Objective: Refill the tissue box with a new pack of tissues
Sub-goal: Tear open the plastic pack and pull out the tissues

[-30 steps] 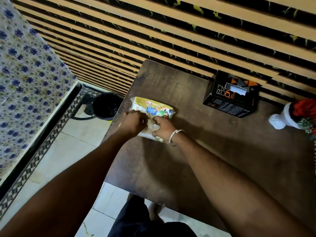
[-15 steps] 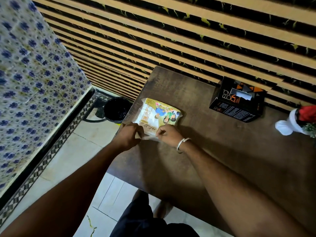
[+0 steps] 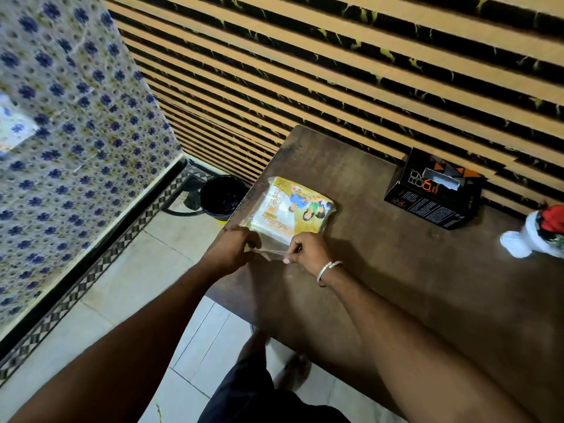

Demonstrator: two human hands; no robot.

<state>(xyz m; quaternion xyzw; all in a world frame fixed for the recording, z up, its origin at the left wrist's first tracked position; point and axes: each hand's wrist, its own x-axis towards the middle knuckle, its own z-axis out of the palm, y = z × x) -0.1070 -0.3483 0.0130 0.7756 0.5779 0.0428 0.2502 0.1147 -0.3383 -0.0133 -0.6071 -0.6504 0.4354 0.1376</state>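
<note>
— How far along are you?

— Barely started. The tissue pack lies near the left edge of the surface, its wrapper not yet open as far as I can judge. My left hand and right hand each pinch the clear flap at its near end, stretched taut between them.

— And the box?

— The tissue box sits at the far edge, well apart from the pack (its slot looks empty). Opening, lifting out and loading the tissues all remain.

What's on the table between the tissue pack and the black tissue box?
Nothing: bare brown table between tissue pack and tissue box, head view.
</note>
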